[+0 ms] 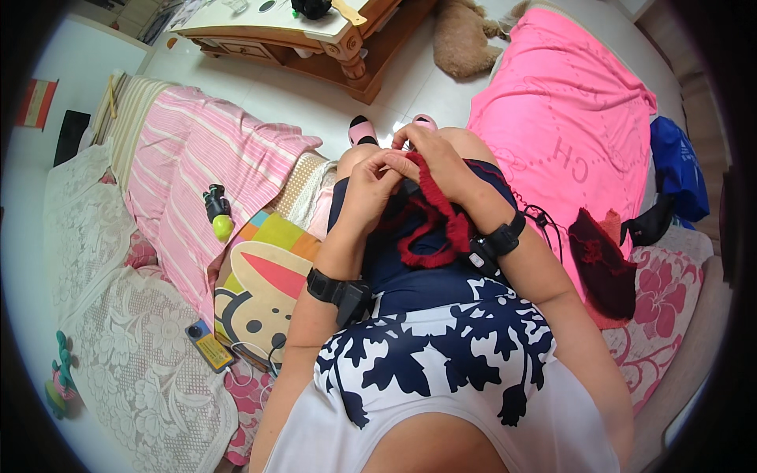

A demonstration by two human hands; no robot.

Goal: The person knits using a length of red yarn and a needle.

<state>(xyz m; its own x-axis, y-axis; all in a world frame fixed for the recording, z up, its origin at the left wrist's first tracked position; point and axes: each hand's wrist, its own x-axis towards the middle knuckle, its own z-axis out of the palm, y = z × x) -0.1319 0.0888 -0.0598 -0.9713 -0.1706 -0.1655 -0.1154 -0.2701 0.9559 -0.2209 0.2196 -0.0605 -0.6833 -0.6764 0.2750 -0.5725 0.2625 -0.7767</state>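
Note:
A narrow dark-red knitted strip [446,222] hangs from my hands over my lap, its lower part curling into a loop on navy cloth. My right hand [436,158] holds its upper end, fingers bent over the top. Against it, my left hand [374,180] pinches the same end between thumb and fingertips. The fingers cover most of the gripped part, and any needle there is hard to make out. A strand of red yarn [494,168] runs along my right thigh. Black bands with small devices sit on both forearms.
To my right, a dark maroon knitted piece [600,266] lies by a pink cover [562,118]. On my left are a cartoon cushion [266,284], a phone on a cable [210,346] and a toy hand [217,207]. Ahead stand a wooden table [349,47] and a curly-haired dog [464,41].

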